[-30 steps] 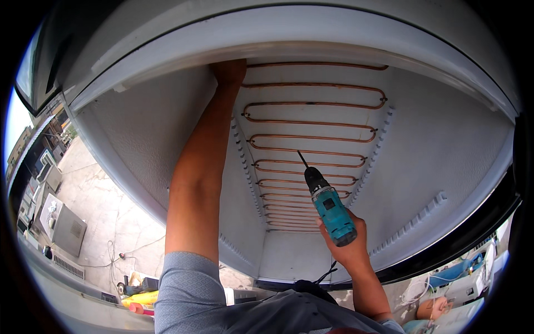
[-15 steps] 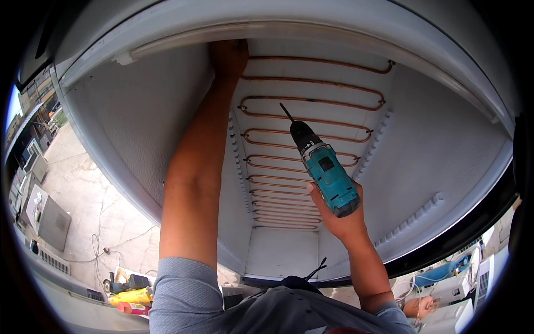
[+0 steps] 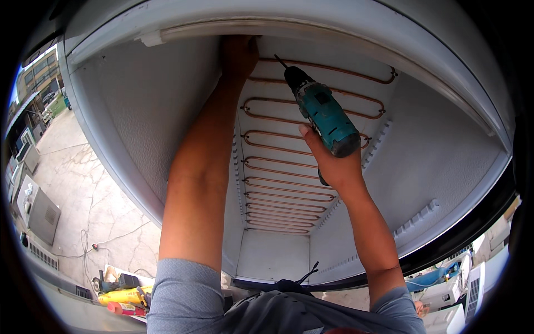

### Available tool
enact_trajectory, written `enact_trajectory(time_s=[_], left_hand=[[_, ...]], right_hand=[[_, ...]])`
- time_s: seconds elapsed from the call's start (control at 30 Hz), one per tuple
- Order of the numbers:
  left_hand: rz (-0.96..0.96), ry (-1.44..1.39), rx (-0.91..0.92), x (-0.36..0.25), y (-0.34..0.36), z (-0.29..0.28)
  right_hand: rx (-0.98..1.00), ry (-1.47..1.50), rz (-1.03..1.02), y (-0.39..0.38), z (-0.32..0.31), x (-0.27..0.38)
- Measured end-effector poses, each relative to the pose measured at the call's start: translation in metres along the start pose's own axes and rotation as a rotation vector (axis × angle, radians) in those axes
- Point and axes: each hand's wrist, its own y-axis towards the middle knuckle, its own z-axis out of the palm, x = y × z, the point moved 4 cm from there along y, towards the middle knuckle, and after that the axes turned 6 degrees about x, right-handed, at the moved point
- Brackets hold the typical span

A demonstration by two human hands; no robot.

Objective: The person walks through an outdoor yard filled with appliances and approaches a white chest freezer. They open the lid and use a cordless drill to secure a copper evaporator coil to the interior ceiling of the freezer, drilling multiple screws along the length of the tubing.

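**Drill raised toward the top of a white cabinet's coil wall**

The right hand [image 3: 334, 164] sits right of centre in the frame, its fingers clamped around the grip of a teal and black cordless drill [image 3: 322, 114]. The drill tilts up and to the left, its thin bit [image 3: 281, 61] ending near the top of the frame, just right of the left hand [image 3: 239, 55]. That hand is pressed against the upper inner edge of the white cabinet [image 3: 139, 111], top centre; whether its fingers are spread or together cannot be told, as shadow hides them. Behind both arms, copper tubing [image 3: 289, 167] snakes in flat loops down the cabinet's back wall through the middle of the frame. At lower left, on the paved ground [image 3: 83, 189], lies a yellow tool [image 3: 119, 295] among other gear.
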Motion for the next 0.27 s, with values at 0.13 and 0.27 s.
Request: enact_trajectory(time_s=[0.13,0.27], left_hand=[[0.097,-0.036,-0.08,0.003,-0.002,0.001],[0.096,-0.032,-0.1,0.002,-0.001,-0.003]], right_hand=[[0.006,0.006,0.02,0.019,0.004,-0.003],[0.023,0.019,0.028,0.028,0.006,-0.001]])
